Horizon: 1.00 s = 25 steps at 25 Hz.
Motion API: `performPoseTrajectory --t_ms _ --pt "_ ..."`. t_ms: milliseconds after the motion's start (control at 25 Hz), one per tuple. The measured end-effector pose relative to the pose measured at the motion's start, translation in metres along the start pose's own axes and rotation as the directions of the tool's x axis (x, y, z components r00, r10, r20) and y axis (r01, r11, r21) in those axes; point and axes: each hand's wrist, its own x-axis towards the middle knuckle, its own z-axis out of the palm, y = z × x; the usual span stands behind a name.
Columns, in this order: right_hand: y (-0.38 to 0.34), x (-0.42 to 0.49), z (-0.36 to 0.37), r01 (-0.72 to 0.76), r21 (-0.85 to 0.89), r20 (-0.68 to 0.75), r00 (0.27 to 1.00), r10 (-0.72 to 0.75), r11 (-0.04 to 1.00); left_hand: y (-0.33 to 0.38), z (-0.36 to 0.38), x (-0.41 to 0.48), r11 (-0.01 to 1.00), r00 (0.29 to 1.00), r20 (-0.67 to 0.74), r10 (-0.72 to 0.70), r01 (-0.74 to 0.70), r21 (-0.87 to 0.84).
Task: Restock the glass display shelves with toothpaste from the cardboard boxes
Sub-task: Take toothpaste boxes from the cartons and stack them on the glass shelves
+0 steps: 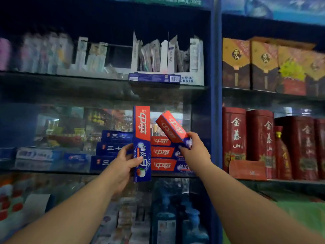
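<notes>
Up ahead we face a blue-framed shelving unit whose upright post divides two bays. On the right of the post stand tall red tins with gold characters. On the left, the middle glass shelf carries the toothpaste. A dark blue stack of three flat boxes lies toward the centre. Just beside it, on its right, is a red-and-blue stack, also three boxes high.

Above, on the upper shelf, white display cartons hold what look like toothbrushes, though blur keeps us from being sure. Below, blue bottles show dimly.

In front of the stacks we hold two more boxes, our hands apart. Our left hand grips the lower half of an upright toothpaste box, thumb across its front, red end up. Our right hand pinches the blue end of a tilted toothpaste box. Its red end leans up and to the left above the red-and-blue stack. We cannot tell whether that box touches the stack.
</notes>
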Motion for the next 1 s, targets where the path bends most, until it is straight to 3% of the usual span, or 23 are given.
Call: performPoseTrajectory --t_ms 120,280,400,720,1000 --pt "0.007 0.025 0.009 0.124 -0.386 -0.008 0.991 -0.137 0.914 0.002 -0.005 0.026 0.999 1.000 -0.001 0.006 -0.006 -0.040" --pt "0.031 0.041 0.027 0.251 -0.607 0.093 0.965 -0.246 0.754 -0.001 -0.012 0.047 0.999 1.000 0.005 0.000 0.000 -0.043" --pt "0.051 0.052 0.042 0.342 -0.639 0.182 0.937 -0.297 0.689 -0.005 -0.014 0.056 1.000 1.000 0.000 0.000 0.000 -0.017" --pt "0.097 0.090 0.064 0.488 -0.597 0.240 0.866 -0.439 0.636 -0.033 0.004 0.082 1.000 0.998 -0.057 -0.007 0.005 -0.024" --pt "0.104 0.080 0.070 0.514 -0.566 0.285 0.856 -0.431 0.645 -0.058 0.027 0.090 0.999 0.998 -0.060 -0.014 0.011 -0.051"
